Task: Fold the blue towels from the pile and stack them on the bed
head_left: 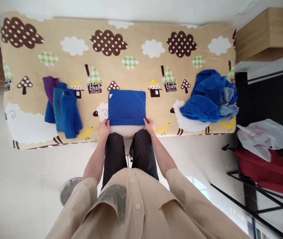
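Observation:
A blue towel [126,104] lies flat on the patterned cloth [136,76] in front of me, its near edge turned up in a narrow fold. At the left end of that fold, my left hand [105,127] pinches the corner. My right hand [149,125] grips the opposite near corner in the same way. A small white tag [110,96] shows at the towel's far left corner. To the left lie several rolled or folded towels [68,111], blue with one purple. A loose heap of blue towels [207,99], with a greyish-blue piece, sits on the right.
A round stool top [69,191] stands on the floor at lower left. On the right are a wooden cabinet [268,31], a white plastic bag [265,136], a red fabric item [275,169] and black metal bars [243,210].

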`<state>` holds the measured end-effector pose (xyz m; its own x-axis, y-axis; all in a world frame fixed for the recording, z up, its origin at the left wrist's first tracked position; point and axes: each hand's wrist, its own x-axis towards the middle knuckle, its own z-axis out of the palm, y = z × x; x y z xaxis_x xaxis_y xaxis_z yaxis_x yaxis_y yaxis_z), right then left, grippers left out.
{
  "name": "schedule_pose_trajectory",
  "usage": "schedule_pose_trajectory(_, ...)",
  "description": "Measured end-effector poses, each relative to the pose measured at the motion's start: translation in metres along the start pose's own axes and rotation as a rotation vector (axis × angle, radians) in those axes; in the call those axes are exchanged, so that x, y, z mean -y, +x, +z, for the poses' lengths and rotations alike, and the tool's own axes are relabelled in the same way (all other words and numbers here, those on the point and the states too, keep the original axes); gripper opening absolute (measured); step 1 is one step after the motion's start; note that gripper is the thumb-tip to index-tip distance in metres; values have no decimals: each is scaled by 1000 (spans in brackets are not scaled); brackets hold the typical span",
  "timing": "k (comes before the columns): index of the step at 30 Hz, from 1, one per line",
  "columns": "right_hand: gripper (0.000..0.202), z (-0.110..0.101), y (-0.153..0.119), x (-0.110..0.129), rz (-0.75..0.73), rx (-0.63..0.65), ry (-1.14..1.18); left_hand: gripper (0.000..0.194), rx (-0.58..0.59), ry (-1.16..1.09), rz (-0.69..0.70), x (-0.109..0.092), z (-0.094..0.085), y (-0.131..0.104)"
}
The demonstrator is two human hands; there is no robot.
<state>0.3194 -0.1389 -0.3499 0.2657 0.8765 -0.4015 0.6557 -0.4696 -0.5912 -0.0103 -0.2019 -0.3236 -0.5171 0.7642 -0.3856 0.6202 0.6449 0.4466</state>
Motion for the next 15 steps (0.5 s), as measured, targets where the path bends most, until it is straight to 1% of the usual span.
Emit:
schedule_pose_trajectory(6,29,-3,-3,8,46,-51,12,28,10,-72,-29,-3,1,5)
schedule_pose_trajectory(8,29,-6,-6,10,61,-69,11,25,-15,-112,-34,-4,3,3)
schedule_pose_trajectory(10,31,-11,-11,11,68,-80,15,22,-67,-154,-23,-4,5,-1)
schedule_pose_trajectory(13,38,-18,-18,10,84,-69,53,25,-118,-209,-12,-4,7,-6)
schedule_pose_trajectory(15,43,-21,-20,9,106,-35,83,30,-96,-235,-29,-4,7,-7)
